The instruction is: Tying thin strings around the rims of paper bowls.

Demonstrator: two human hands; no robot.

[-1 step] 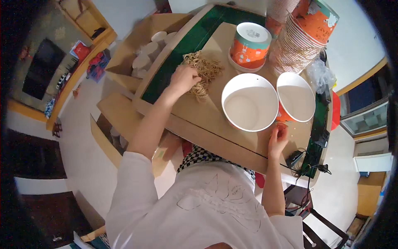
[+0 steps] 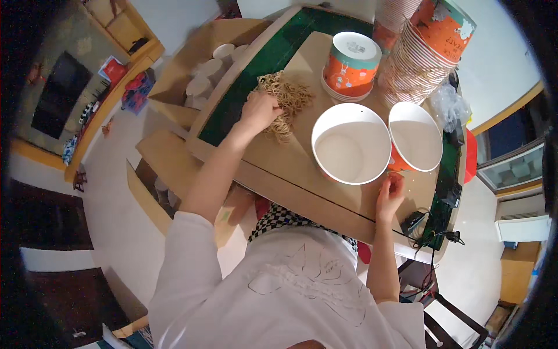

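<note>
My left hand [image 2: 258, 113], fingers curled, dips into one tangled tan heap [image 2: 295, 100] left of the big open bucket [image 2: 349, 127], stretching roughly front to back. My right hand [image 2: 390, 198], half-curled, sits near that bucket; I can't tell either grip. Right of it, a second open bucket [image 2: 415, 125]; both show bare white insides.

And there's the tangled heap of tan loops [image 2: 295, 98], sprawling against the left hand [image 2: 260, 111]; two open, white-lined tubs [image 2: 350, 128] stand just beyond the right hand [image 2: 390, 196]!
</note>
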